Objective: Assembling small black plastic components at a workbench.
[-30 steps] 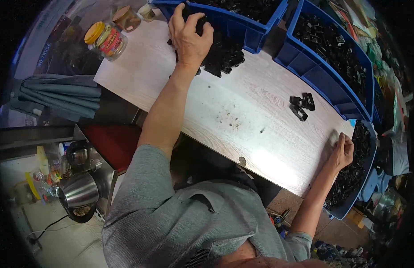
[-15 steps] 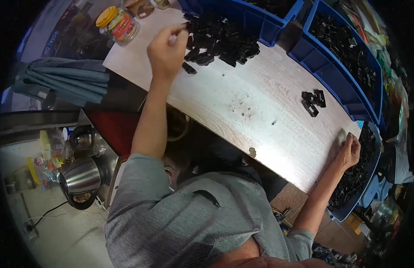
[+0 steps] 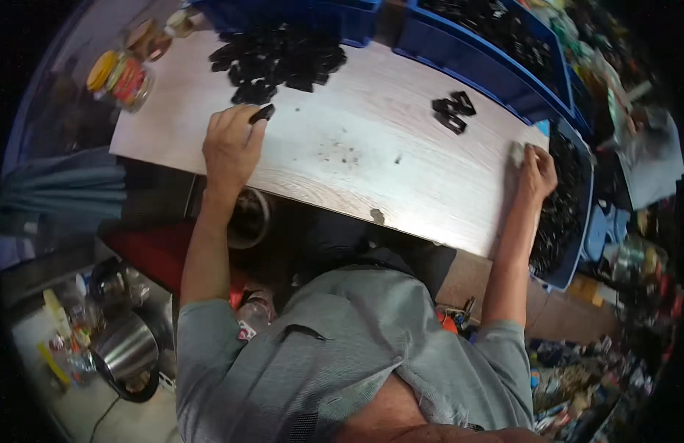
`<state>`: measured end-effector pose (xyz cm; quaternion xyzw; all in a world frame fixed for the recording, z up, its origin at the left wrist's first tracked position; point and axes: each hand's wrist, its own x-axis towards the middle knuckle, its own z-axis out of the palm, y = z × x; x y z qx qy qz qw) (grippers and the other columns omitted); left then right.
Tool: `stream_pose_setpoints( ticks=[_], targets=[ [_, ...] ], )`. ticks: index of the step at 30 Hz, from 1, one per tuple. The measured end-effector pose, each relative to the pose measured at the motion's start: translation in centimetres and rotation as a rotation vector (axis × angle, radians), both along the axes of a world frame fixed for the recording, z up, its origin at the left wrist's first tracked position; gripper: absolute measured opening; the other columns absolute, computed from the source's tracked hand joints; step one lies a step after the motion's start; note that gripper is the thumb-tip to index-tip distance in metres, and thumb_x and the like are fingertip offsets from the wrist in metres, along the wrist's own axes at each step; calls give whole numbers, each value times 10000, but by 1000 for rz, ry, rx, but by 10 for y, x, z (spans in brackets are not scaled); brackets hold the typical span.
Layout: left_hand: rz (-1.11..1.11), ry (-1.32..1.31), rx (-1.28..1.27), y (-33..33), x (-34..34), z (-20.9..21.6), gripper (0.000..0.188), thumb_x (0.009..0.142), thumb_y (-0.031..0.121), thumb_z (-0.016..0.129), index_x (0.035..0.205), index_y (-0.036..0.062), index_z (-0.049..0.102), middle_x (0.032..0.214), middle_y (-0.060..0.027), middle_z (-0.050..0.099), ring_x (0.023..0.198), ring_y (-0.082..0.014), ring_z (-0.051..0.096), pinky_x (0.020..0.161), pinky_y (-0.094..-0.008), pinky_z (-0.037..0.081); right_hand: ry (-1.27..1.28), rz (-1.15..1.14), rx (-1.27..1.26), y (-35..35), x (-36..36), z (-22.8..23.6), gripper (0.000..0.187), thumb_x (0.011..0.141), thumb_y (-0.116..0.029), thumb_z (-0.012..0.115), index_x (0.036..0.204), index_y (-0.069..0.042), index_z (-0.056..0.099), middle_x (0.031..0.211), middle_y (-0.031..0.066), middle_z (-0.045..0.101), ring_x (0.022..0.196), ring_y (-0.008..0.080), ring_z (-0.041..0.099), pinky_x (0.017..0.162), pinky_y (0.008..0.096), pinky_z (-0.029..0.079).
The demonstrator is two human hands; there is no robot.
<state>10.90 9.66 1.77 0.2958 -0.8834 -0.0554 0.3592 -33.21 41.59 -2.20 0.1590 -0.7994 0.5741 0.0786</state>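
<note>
Between the thumb and fingers of my left hand [image 3: 229, 148] is a small black plastic part [image 3: 262, 114], held just above the table on the near side of a heap of similar black parts [image 3: 279, 59]. My right hand [image 3: 537, 176] is at the table's right end, fingertips pinched together. A small pale patch shows beside them; what they hold, if anything, cannot be made out. A few black plastic pieces [image 3: 452, 111] lie apart on the right half of the light wood-grain table [image 3: 320, 133], beyond my right hand.
Blue bins [image 3: 475, 55] of black parts line the far edge. Another blue bin [image 3: 587, 199] stands beyond the right end, close to my right forearm. A yellow-lidded jar [image 3: 124, 81] is at the far left. A steel kettle [image 3: 128, 347] sits low on the left.
My left hand has come back from the heap toward me, and a black part now shows in its fingers. The right hand stays pinched at the table's end. The whole view has shifted.
</note>
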Motion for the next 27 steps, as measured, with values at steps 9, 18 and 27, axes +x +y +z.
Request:
stream_pose_setpoints(
  ticks=[9, 18, 27],
  targets=[
    [-26, 55, 79, 6, -11, 2, 107, 881, 129, 714, 922, 30, 721, 936, -111, 731, 861, -330, 655, 790, -407, 517, -160, 26, 65, -8, 29, 39, 282, 840, -245, 852, 1030, -67, 744, 788, 0, 654, 678, 61, 558, 600, 224, 425],
    [-173, 30, 94, 51, -42, 2, 152, 872, 100, 730, 1005, 29, 710, 945, -125, 736, 856, -304, 668, 761, -394, 529, -293, 335, 220, -62, 85, 55, 498, 761, -302, 872, 1152, -37, 715, 926, 73, 683, 792, 155, 644, 649, 269, 496],
    [-255, 14, 47, 65, -65, 0, 234, 848, 91, 709, 1080, 82, 683, 968, -92, 722, 888, -320, 651, 761, -409, 548, -60, 316, 651, -88, 106, 59, 463, 688, -470, 848, 974, -111, 782, 801, 61, 711, 763, 168, 674, 731, 323, 508]
  ],
)
